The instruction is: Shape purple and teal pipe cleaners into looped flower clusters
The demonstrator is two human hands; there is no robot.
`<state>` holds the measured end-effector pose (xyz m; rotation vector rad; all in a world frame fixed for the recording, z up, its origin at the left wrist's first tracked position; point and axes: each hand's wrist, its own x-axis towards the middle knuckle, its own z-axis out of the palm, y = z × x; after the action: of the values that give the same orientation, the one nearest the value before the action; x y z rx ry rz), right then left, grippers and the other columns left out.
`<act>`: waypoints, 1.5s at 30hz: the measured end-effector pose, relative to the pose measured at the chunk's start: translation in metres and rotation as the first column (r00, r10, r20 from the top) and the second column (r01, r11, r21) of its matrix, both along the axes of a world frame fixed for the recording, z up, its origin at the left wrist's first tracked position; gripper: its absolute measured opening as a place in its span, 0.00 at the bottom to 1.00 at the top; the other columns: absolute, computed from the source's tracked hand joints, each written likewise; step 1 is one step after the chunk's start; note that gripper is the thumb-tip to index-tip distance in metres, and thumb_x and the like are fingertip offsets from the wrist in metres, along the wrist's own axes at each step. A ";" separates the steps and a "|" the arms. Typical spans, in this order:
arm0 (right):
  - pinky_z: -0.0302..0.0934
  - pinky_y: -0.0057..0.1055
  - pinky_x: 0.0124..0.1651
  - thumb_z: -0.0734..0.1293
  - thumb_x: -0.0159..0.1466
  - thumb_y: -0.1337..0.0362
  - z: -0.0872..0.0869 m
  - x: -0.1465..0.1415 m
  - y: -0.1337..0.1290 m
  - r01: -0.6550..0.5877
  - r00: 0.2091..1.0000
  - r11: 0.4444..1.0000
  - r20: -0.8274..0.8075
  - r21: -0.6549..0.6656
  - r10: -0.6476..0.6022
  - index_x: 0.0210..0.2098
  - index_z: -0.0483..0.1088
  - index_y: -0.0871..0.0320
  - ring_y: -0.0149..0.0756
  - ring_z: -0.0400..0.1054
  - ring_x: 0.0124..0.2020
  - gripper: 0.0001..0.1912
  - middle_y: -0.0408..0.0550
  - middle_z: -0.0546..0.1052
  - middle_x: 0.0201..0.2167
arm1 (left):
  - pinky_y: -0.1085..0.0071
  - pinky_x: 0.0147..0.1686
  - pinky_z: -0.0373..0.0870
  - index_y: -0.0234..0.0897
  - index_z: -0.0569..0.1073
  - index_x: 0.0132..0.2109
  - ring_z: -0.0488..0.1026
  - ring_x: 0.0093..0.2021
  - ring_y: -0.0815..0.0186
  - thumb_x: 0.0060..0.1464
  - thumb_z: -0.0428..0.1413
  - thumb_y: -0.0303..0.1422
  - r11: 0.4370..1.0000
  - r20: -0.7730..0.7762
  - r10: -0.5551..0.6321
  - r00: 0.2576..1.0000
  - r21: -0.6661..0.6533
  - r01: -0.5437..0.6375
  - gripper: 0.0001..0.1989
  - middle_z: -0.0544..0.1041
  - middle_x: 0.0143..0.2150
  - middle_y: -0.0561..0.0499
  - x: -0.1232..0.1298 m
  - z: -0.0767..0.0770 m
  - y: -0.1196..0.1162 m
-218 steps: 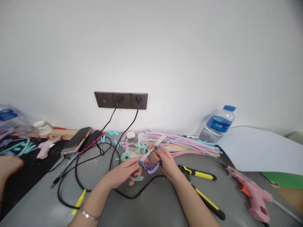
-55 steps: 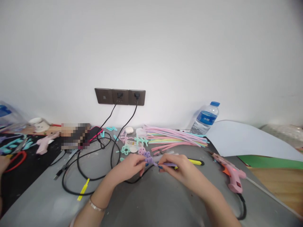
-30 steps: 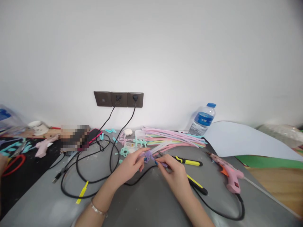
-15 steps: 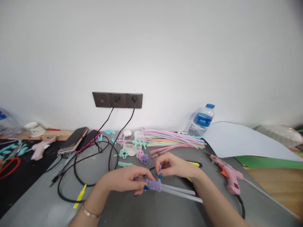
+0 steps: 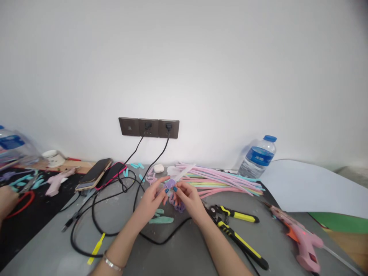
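Observation:
Between my two hands is a purple pipe cleaner coil (image 5: 170,183) wound around translucent sticks (image 5: 185,172), whose long ends point away toward the wall. My left hand (image 5: 151,201) pinches the coil from the left with thumb and fingers. From the right, my right hand (image 5: 188,198) closes on it too, both thumbs near its lower edge. A purple looped flower (image 5: 180,208) lies partly hidden below my right hand. Teal fuzzy pieces (image 5: 161,220) rest on the table just below.
Yellow-and-black pliers (image 5: 243,247) lie open at right, near a pink glue gun (image 5: 307,245). Pastel pipe cleaners (image 5: 221,177) and a water bottle (image 5: 257,157) are behind. Cables (image 5: 93,209) loop at left beside phones (image 5: 94,174). Another person's hand (image 5: 6,201) is by red scissors (image 5: 27,205).
Both hands have moved up and away with the coil, and the sticks have turned from pointing right to pointing toward the wall. The pliers are uncovered. Another person's hand has appeared at left.

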<state>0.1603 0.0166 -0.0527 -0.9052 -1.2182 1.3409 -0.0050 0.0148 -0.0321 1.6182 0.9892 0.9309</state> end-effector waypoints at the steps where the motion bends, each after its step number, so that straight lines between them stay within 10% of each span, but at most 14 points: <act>1: 0.53 0.24 0.18 0.69 0.57 0.46 0.000 0.001 -0.002 0.017 1.000 1.000 0.014 0.012 -0.017 0.30 0.67 0.57 0.27 0.61 0.14 0.20 0.38 0.70 0.16 | 0.75 0.23 0.52 0.32 0.62 0.63 0.56 0.21 0.71 0.60 0.48 0.37 1.000 -0.025 -0.012 1.000 0.010 0.013 0.26 0.63 0.21 0.58 0.000 -0.001 0.000; 22: 0.67 0.32 0.28 0.72 0.55 0.49 0.004 0.002 -0.017 0.359 0.927 0.932 -0.138 0.049 -0.350 0.26 0.66 0.55 0.34 0.70 0.23 0.18 0.44 0.75 0.25 | 0.76 0.24 0.52 0.35 0.65 0.62 0.56 0.23 0.70 0.60 0.46 0.34 0.998 -0.136 0.015 0.991 0.061 -0.006 0.24 0.62 0.23 0.57 0.013 -0.003 -0.010; 45: 0.67 0.29 0.34 0.79 0.45 0.57 -0.003 -0.007 -0.015 0.190 0.874 0.956 -0.406 -0.225 -0.269 0.24 0.72 0.56 0.32 0.68 0.29 0.15 0.43 0.75 0.28 | 0.74 0.24 0.55 0.33 0.60 0.65 0.57 0.21 0.69 0.62 0.46 0.38 0.994 -0.200 0.099 0.975 0.055 -0.089 0.27 0.61 0.21 0.59 0.018 -0.004 -0.014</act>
<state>0.1534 0.0018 -0.0560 -0.7908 -0.6328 1.3770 0.0128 0.0005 -0.0356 1.7432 1.2012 0.8691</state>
